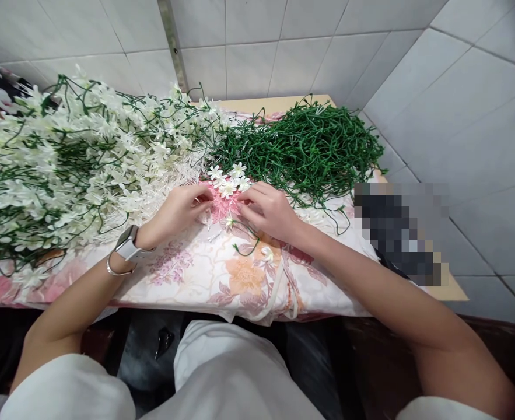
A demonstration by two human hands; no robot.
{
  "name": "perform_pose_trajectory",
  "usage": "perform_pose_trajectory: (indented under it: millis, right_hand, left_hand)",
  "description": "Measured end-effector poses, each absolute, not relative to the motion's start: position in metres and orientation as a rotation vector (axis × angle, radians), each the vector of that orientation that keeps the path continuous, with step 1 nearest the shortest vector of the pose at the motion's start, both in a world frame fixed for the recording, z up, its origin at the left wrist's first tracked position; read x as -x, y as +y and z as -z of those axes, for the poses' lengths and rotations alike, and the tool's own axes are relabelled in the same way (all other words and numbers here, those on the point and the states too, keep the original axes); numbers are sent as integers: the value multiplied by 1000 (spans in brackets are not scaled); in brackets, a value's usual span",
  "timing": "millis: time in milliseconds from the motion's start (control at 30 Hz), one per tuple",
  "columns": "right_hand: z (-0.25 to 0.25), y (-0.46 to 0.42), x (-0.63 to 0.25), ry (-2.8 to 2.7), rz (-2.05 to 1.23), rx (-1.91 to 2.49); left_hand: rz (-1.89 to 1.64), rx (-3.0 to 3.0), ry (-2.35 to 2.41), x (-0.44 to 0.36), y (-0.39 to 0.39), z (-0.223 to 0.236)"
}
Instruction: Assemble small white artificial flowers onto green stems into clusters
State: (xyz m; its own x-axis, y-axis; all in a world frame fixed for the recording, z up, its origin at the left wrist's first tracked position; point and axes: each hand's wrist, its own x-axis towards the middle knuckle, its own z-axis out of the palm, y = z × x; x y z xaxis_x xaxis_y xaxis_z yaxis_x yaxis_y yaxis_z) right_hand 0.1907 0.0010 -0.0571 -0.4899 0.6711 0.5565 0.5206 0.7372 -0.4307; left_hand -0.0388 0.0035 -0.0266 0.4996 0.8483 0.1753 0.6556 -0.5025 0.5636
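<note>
My left hand (181, 211) is closed in a pinch at the left edge of a small pink patch (223, 209). On the other side of that patch, my right hand (271, 211) has its fingertips together. Whatever the fingertips hold is too small or hidden to name. Several white artificial flowers (230, 182) lie on the patch between the hands. Just below my right fingers is a single white flower with a thin green stem (252, 245) curving over the cloth. Another loose white blossom (267, 253) rests near it.
A big heap of white artificial flowers on green stems (104, 157) covers the left side. Bare green plastic stems (322, 146) are piled at the back right. A floral cloth (174, 274) covers the table, against a tiled wall (257, 64). A pixelated dark area (397, 233) lies right.
</note>
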Motion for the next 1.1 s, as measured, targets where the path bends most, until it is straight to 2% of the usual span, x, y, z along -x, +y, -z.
perform_pose_trajectory:
  millis: [133,267,467,567,700,800,900,1100]
  right_hand:
    - [52,-3,-184,-2076,-634,950]
    - [50,-9,-178,-1921,-1016,987]
    - [53,-12,-175,-1762,-1138,997]
    - [55,-8,-177,-1819,-962,1053]
    - [61,7,-180,-2128,-343,1022]
    - [67,16,-179,-2291,-80,1084]
    - [70,19,-177,-2332,-7,1149]
    - [70,18,-177,-2329,-73,1099]
  left_hand:
    - [-867,-1870,1129,27,-3,28]
    - [-926,-1743,1041,18,-8,31]
    - [-921,-1633,995,18,-10,35]
    - [-927,-1592,1040,18,-9,36]
    - [-1030,-1553,1179,18,-7,33]
    - [-1073,-1478,1233,18,-7,30]
    - [-1088,-1423,1258,19,-6,31]
    - [-1098,-1440,1256,22,-1,38]
